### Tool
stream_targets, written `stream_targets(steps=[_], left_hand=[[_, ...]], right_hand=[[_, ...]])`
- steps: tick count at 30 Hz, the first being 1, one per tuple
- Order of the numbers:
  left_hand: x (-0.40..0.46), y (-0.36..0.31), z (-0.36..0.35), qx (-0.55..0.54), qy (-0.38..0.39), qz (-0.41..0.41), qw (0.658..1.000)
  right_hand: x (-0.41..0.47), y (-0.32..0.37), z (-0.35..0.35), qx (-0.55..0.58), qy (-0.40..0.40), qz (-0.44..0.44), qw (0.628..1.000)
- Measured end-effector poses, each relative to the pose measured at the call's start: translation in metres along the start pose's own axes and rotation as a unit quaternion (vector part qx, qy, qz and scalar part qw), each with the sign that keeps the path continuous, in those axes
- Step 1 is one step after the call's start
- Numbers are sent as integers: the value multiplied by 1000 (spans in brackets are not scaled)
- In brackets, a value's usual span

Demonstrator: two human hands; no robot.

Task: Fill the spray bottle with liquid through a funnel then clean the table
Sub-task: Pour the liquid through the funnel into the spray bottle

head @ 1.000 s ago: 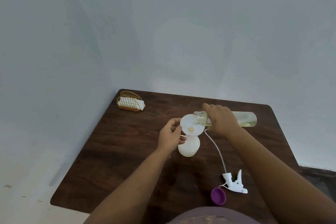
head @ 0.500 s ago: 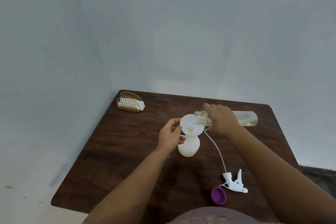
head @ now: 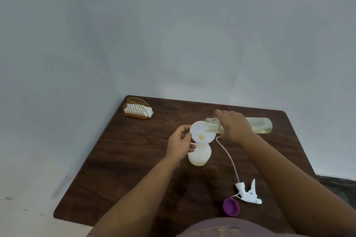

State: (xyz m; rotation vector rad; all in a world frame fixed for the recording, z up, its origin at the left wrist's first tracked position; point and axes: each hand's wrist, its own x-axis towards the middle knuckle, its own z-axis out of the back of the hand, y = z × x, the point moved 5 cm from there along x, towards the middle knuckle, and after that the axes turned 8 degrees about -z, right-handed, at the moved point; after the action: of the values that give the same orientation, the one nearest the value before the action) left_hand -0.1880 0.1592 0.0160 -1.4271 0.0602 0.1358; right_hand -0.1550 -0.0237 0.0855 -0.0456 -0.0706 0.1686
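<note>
A white spray bottle [head: 199,156] stands mid-table with a white funnel [head: 202,132] seated in its neck. My left hand [head: 180,143] holds the funnel's rim and the bottle's neck from the left. My right hand [head: 234,125] grips a clear bottle of pale yellow liquid [head: 261,125], tipped on its side with its open mouth over the funnel. A small pool of yellow liquid sits at the funnel's centre. The white spray head [head: 248,192] with its long tube lies on the table to the right.
A purple cap [head: 230,207] lies beside the spray head near the front edge. A gold wire holder with white napkins [head: 137,110] stands at the far left corner of the dark wooden table [head: 119,159]. Walls close in behind and left.
The poured bottle has tilted very slightly more; both hands stay in place at the funnel.
</note>
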Motion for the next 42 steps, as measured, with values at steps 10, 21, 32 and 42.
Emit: stream_targets(steps=[10, 21, 32, 42], left_hand=[[-1, 0, 0, -5, -1, 0, 1000], [-1, 1, 1, -3, 2, -10, 1000], [-1, 2, 0, -10, -3, -9, 1000], [-2, 1, 0, -5, -5, -9, 1000]], right_hand=[[0, 1, 1, 2, -4, 2, 1000], [1, 2, 3, 3, -11, 11, 1000], [2, 4, 3, 6, -9, 7, 1000], [0, 4, 8, 12, -11, 4, 1000]])
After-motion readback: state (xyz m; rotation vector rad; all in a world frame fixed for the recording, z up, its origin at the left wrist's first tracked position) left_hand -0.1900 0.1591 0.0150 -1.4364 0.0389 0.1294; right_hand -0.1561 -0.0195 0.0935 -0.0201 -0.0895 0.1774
